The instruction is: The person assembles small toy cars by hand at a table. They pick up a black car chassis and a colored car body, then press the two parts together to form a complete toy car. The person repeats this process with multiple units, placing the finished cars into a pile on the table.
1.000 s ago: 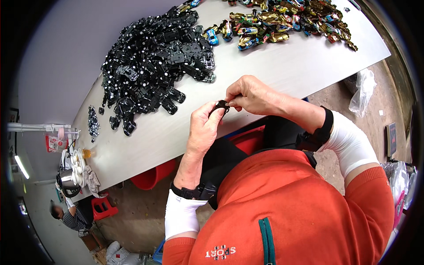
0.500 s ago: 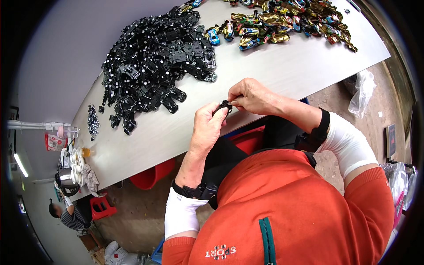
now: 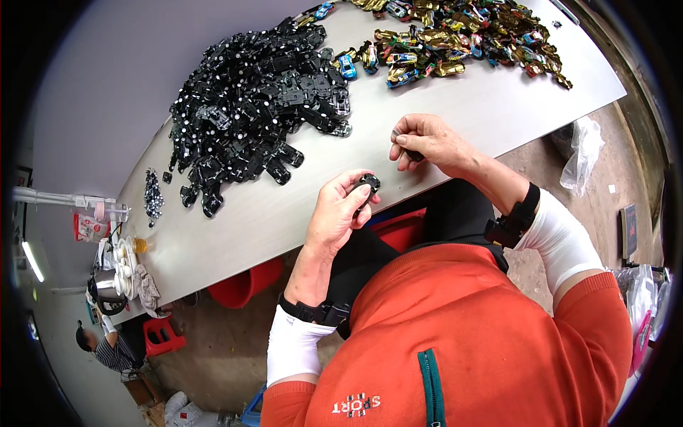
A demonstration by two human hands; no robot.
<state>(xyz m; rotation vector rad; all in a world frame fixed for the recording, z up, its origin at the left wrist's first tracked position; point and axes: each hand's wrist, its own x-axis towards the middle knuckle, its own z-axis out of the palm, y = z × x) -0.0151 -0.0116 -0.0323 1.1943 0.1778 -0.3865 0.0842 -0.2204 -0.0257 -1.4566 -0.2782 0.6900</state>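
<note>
Near the table's front edge, my left hand [image 3: 336, 206] is closed on a black toy car chassis [image 3: 368, 186], thumb on top. My right hand [image 3: 430, 146] hovers to the right of it, apart from it, fingers curled round a small dark piece [image 3: 413, 154]; its kind is partly hidden. A small greyish tip shows at the index finger too. Beyond my left hand lies a large heap of black toy car chassis [image 3: 249, 107] with small white-ended wheels. Farther right is a heap of gold and coloured toy car bodies [image 3: 455, 43].
A small pile of silvery parts [image 3: 152, 198] lies at the left of the pale table [image 3: 235, 220]. A kettle [image 3: 108, 288] and cups stand at its left end. Below are a red tub [image 3: 249, 283] and red stool [image 3: 162, 334]. Another person [image 3: 114, 349] is at far left.
My right hand has pulled away from the chassis, to the right, with a small dark piece in its fingers. My left hand still holds the chassis, now turned to show more of it.
</note>
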